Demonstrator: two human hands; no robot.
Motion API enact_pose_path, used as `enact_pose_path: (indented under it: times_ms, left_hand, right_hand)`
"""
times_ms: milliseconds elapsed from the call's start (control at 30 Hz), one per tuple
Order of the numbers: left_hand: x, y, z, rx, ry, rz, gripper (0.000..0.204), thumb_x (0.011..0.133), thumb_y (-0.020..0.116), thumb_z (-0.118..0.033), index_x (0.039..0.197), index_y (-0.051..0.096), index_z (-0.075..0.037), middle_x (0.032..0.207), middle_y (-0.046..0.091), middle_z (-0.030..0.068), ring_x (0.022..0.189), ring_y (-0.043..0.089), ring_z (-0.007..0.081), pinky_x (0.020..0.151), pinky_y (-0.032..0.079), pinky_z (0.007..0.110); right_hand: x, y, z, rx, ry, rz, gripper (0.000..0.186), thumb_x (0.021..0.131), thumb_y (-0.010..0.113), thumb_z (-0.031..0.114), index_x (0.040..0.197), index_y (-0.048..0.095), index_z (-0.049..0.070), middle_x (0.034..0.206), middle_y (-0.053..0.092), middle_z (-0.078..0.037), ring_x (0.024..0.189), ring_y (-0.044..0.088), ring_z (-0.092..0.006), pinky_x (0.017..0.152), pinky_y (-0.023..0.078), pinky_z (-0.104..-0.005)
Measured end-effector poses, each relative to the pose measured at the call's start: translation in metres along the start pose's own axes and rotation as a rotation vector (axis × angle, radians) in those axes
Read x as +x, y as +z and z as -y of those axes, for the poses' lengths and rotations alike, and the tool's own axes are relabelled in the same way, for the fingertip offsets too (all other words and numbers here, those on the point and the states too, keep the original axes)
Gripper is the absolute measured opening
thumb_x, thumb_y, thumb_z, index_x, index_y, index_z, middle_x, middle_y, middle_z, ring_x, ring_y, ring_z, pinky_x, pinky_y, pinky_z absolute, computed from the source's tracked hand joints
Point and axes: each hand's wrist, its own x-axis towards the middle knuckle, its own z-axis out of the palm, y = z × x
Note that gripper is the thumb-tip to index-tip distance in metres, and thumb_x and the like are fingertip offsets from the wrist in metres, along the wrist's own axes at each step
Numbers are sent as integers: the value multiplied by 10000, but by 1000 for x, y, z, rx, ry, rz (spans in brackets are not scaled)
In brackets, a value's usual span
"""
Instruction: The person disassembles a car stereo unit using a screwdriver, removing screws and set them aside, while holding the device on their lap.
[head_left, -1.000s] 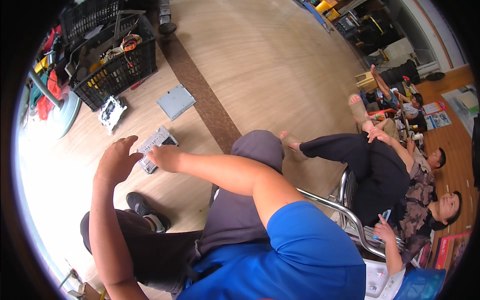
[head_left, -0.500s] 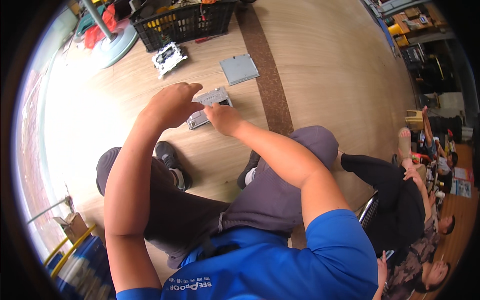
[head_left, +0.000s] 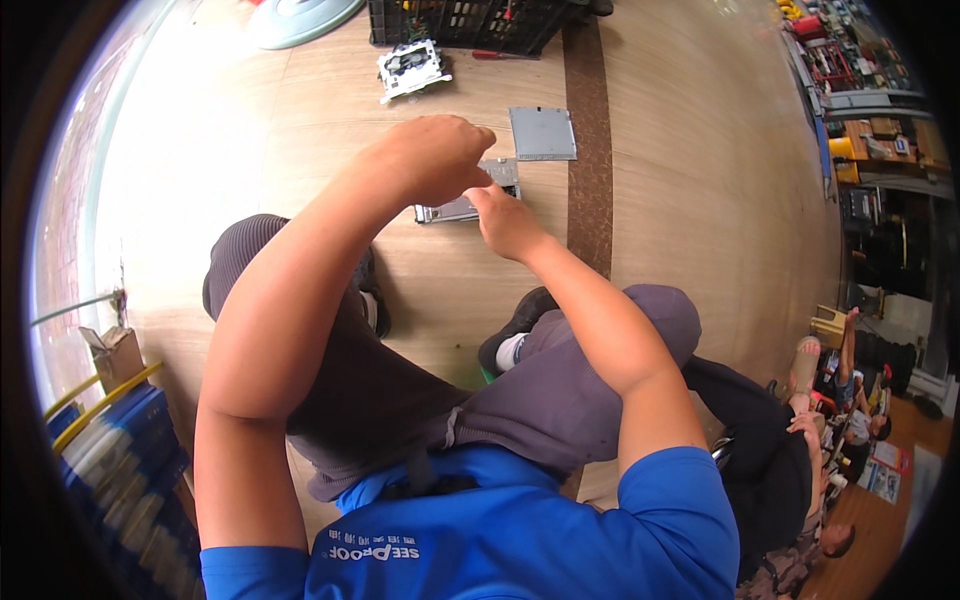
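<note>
Silver-grey metal electronics casing point(head_left: 447, 210), flat box type, lies on the wood-look floor point(head_left: 690, 150) in front of the person, both hands over it. Left hand point(head_left: 440, 160) reaches across from the left, back of hand up, hiding the middle of the casing; fingers bent, pointing right, tips above its upper middle. Right hand point(head_left: 508, 225) is at the near edge, right half, thumb and index aimed up-left, just beside the left fingertips. Right thumb and index look close together; can't tell if they pinch anything. Left fingertips partly hidden, can't tell if they grip. Casing shows either side of the fingers: smooth plate left, grey top and dark part right.

Flat grey metal panel point(head_left: 543, 133) just beyond the casing's upper right corner, beside brown floor strip point(head_left: 588, 190). White-framed mechanism point(head_left: 412, 70) farther off, up-left, near black plastic crate point(head_left: 470, 25); thin red item point(head_left: 490, 55) at crate's foot.

Writing: white lettering point(head_left: 375, 552) on chest of blue shirt point(head_left: 520, 530), large Latin letters plus small Chinese characters, upside down in view. Printed sheets point(head_left: 882, 475) on the right-hand table, text too small to read. Casing markings too small to tell.
</note>
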Motion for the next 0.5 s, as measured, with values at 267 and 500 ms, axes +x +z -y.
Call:
enact_pose_path:
  times_ms: [267,500]
  left_hand:
    - [-1,-5,1,-7,-17,41,282,872,685,-271,1043,679,-47,1014,703,154,997,660,333,838,529,435]
    - [-3,-7,2,-51,-35,62,333,882,675,-267,1095,631,-15,970,694,175,990,650,348,857,513,444]
  right_hand:
    - [2,-9,0,-29,94,101,266,920,527,119,1181,517,71,1040,605,-190,949,633,-388,813,518,-482]
    - [5,-9,5,-42,225,204,273,872,545,35,1143,514,44,1133,576,-195,1055,573,-402,858,492,-472]
